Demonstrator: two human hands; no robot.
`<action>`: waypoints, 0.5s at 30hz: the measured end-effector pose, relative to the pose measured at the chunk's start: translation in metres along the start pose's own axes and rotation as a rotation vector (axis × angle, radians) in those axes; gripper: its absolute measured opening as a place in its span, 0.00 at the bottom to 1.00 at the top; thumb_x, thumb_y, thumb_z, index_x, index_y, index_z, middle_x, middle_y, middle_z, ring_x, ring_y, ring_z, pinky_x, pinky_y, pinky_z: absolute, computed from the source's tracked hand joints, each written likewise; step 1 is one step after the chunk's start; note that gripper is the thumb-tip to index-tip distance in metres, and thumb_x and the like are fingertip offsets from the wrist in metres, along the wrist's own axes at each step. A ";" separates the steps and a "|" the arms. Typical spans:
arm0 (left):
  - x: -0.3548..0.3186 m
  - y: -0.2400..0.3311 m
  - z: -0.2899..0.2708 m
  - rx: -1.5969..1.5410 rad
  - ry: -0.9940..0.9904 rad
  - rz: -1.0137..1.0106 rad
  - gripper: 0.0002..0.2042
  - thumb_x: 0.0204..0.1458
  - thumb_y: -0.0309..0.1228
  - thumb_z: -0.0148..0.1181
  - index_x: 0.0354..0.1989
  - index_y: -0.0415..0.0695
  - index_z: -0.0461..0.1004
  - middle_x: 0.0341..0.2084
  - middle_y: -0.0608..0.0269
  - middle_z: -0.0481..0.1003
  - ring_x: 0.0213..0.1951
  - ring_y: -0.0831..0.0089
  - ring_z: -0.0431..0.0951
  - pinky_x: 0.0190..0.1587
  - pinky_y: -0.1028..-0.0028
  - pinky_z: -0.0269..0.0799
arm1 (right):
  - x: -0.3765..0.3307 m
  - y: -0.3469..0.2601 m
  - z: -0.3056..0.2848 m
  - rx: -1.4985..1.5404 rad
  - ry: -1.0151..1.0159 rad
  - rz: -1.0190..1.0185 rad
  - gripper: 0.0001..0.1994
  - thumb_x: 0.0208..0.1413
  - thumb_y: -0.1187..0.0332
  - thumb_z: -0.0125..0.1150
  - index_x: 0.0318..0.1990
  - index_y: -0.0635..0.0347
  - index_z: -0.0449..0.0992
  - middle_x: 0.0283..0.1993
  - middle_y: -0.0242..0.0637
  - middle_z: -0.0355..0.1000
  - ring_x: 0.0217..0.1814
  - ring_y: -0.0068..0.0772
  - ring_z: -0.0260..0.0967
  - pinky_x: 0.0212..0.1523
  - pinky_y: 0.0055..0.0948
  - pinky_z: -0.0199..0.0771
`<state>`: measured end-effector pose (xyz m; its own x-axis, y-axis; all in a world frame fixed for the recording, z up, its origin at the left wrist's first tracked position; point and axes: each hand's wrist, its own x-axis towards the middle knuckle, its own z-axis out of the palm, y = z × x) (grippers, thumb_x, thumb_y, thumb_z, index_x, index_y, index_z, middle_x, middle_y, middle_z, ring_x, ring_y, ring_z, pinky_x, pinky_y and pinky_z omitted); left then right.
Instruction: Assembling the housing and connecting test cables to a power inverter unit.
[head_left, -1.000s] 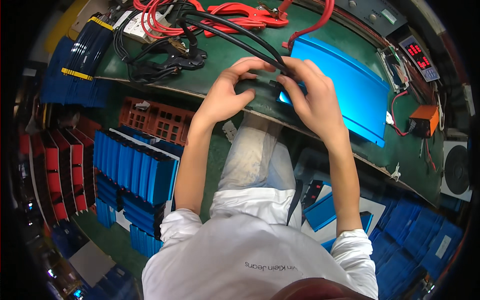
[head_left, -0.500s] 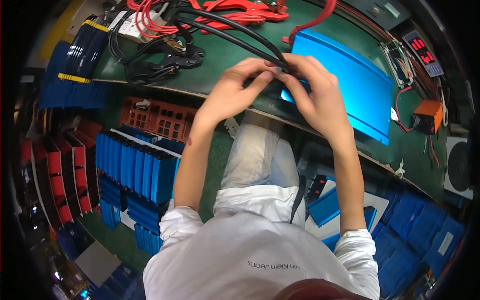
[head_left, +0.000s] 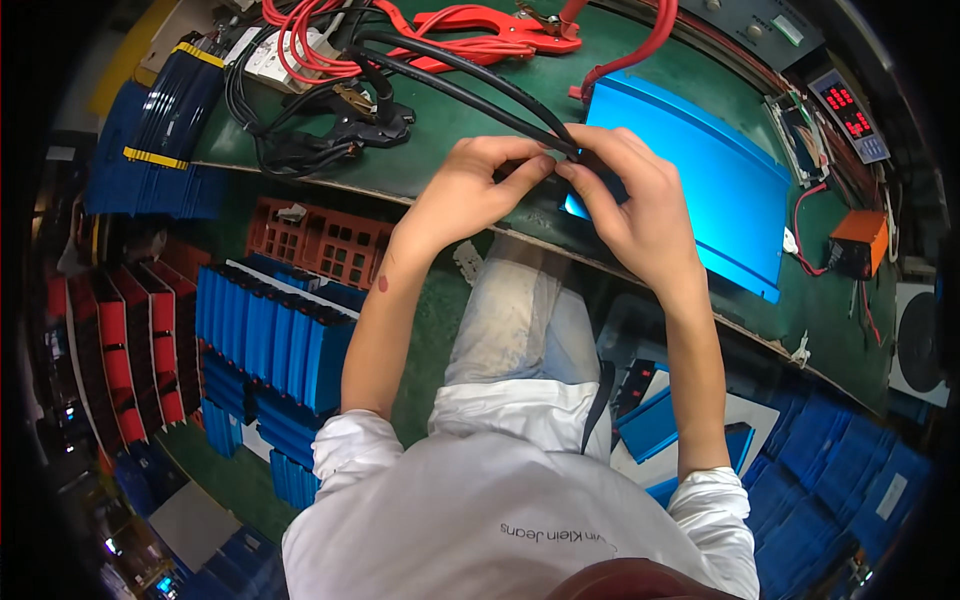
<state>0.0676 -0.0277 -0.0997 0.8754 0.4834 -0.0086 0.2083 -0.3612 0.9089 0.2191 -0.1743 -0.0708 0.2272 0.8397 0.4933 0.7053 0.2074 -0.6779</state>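
Note:
Two thick black cables (head_left: pixel 468 92) curve over the bench and run down between my hands. My left hand (head_left: pixel 478 187) is closed, its thumb and index finger pinched by the cable ends. Against it, my right hand (head_left: pixel 640 195) also pinches at the cables, fingers curled over them. The fingertips hide the very ends, so how they attach cannot be made out. Right behind my right hand lies a flat blue metal case (head_left: pixel 705 165), its left end next to the fingers. A thick red cable (head_left: pixel 640 55) meets the case's far left corner.
Red clamps (head_left: pixel 540 35), black clamps (head_left: pixel 375 125) and a white power strip (head_left: pixel 275 60) lie at the back left. On the right are a red-digit meter (head_left: pixel 848 112) and an orange box (head_left: pixel 860 238). Blue cases (head_left: pixel 270 330) and an orange crate (head_left: pixel 320 242) stand below the bench edge.
Both hands have shifted slightly down in the picture, together with the cable ends. The pinching fingers stay close together. The bench appears a little lower too.

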 end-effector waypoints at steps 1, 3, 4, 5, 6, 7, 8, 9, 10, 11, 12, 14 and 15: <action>0.001 -0.002 0.000 0.000 0.003 -0.001 0.08 0.59 0.24 0.62 0.45 0.37 0.82 0.42 0.56 0.83 0.40 0.71 0.83 0.46 0.72 0.78 | 0.001 0.000 0.000 0.001 -0.002 -0.001 0.16 0.56 0.76 0.65 0.52 0.65 0.78 0.43 0.45 0.80 0.43 0.45 0.76 0.45 0.37 0.77; 0.000 -0.006 0.000 -0.134 0.046 0.147 0.06 0.56 0.22 0.64 0.40 0.36 0.83 0.39 0.57 0.82 0.38 0.71 0.83 0.44 0.72 0.78 | 0.003 0.001 0.001 0.010 -0.015 -0.015 0.16 0.56 0.77 0.65 0.52 0.64 0.78 0.45 0.45 0.79 0.43 0.45 0.76 0.45 0.36 0.77; -0.004 -0.005 -0.005 -0.180 0.008 0.132 0.04 0.52 0.20 0.65 0.36 0.37 0.82 0.39 0.58 0.81 0.39 0.71 0.82 0.45 0.72 0.77 | 0.003 0.001 0.001 0.013 -0.017 -0.016 0.16 0.56 0.77 0.65 0.52 0.64 0.78 0.45 0.45 0.79 0.43 0.45 0.76 0.45 0.36 0.77; -0.006 -0.005 -0.005 -0.182 0.008 0.130 0.04 0.52 0.20 0.65 0.36 0.37 0.82 0.39 0.58 0.81 0.39 0.71 0.82 0.45 0.72 0.77 | 0.002 0.000 0.001 0.014 -0.011 0.004 0.16 0.56 0.77 0.65 0.53 0.64 0.78 0.45 0.45 0.79 0.42 0.45 0.76 0.45 0.36 0.77; -0.007 -0.005 -0.004 -0.125 0.017 0.233 0.04 0.51 0.20 0.66 0.35 0.37 0.81 0.39 0.59 0.81 0.41 0.71 0.82 0.46 0.72 0.77 | 0.001 0.000 0.001 0.015 -0.005 0.024 0.16 0.56 0.77 0.65 0.53 0.64 0.78 0.45 0.45 0.79 0.42 0.44 0.77 0.44 0.36 0.78; -0.008 -0.005 -0.003 -0.068 0.025 0.335 0.04 0.50 0.20 0.66 0.34 0.37 0.79 0.40 0.60 0.80 0.43 0.72 0.81 0.47 0.72 0.77 | 0.001 0.000 0.000 0.015 -0.007 0.026 0.16 0.56 0.77 0.65 0.53 0.64 0.78 0.45 0.45 0.79 0.42 0.44 0.77 0.44 0.36 0.78; -0.012 -0.007 0.001 -0.195 0.028 0.261 0.05 0.51 0.21 0.66 0.35 0.39 0.78 0.41 0.60 0.80 0.46 0.71 0.80 0.50 0.72 0.76 | 0.001 -0.001 0.000 0.025 -0.008 0.036 0.16 0.55 0.77 0.65 0.53 0.64 0.78 0.45 0.45 0.79 0.41 0.44 0.77 0.44 0.36 0.78; -0.013 -0.008 0.001 -0.239 0.055 0.244 0.06 0.52 0.22 0.66 0.37 0.40 0.78 0.42 0.60 0.80 0.46 0.71 0.80 0.50 0.72 0.75 | 0.002 -0.001 0.001 0.034 -0.009 0.047 0.16 0.55 0.77 0.66 0.53 0.64 0.78 0.45 0.45 0.79 0.41 0.43 0.77 0.43 0.36 0.78; -0.013 -0.008 0.002 -0.283 0.081 0.227 0.06 0.53 0.23 0.66 0.39 0.40 0.79 0.42 0.60 0.80 0.46 0.71 0.80 0.50 0.71 0.75 | 0.002 -0.001 0.001 0.036 -0.010 0.050 0.16 0.55 0.77 0.66 0.53 0.64 0.78 0.45 0.45 0.79 0.41 0.43 0.77 0.43 0.36 0.78; -0.009 -0.002 0.005 -0.315 0.147 0.101 0.06 0.55 0.25 0.66 0.40 0.40 0.80 0.40 0.59 0.81 0.45 0.70 0.80 0.49 0.72 0.74 | 0.003 0.000 0.001 0.038 -0.003 0.028 0.16 0.55 0.77 0.66 0.53 0.63 0.78 0.45 0.45 0.79 0.40 0.43 0.77 0.43 0.36 0.78; -0.007 -0.002 0.005 -0.317 0.147 0.099 0.06 0.55 0.25 0.66 0.40 0.40 0.80 0.40 0.59 0.81 0.45 0.70 0.80 0.49 0.72 0.74 | 0.003 0.000 0.001 0.038 0.003 0.006 0.17 0.55 0.77 0.66 0.53 0.63 0.78 0.45 0.44 0.79 0.40 0.42 0.77 0.42 0.36 0.78; -0.002 -0.002 0.001 0.226 0.065 0.200 0.08 0.56 0.25 0.66 0.43 0.40 0.81 0.38 0.57 0.82 0.42 0.69 0.81 0.46 0.71 0.75 | 0.002 0.000 0.001 0.047 0.003 0.014 0.16 0.55 0.77 0.66 0.53 0.63 0.79 0.44 0.44 0.79 0.39 0.42 0.77 0.42 0.35 0.78; -0.001 -0.002 -0.002 0.153 -0.055 0.113 0.09 0.55 0.24 0.65 0.44 0.40 0.82 0.37 0.55 0.83 0.40 0.65 0.82 0.44 0.69 0.75 | 0.002 0.000 0.001 0.057 0.004 0.019 0.16 0.55 0.77 0.66 0.53 0.63 0.79 0.44 0.44 0.79 0.39 0.41 0.77 0.41 0.35 0.79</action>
<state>0.0657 -0.0257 -0.1004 0.9185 0.3902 0.0633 0.1675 -0.5293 0.8317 0.2194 -0.1718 -0.0704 0.2428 0.8417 0.4823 0.6619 0.2198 -0.7167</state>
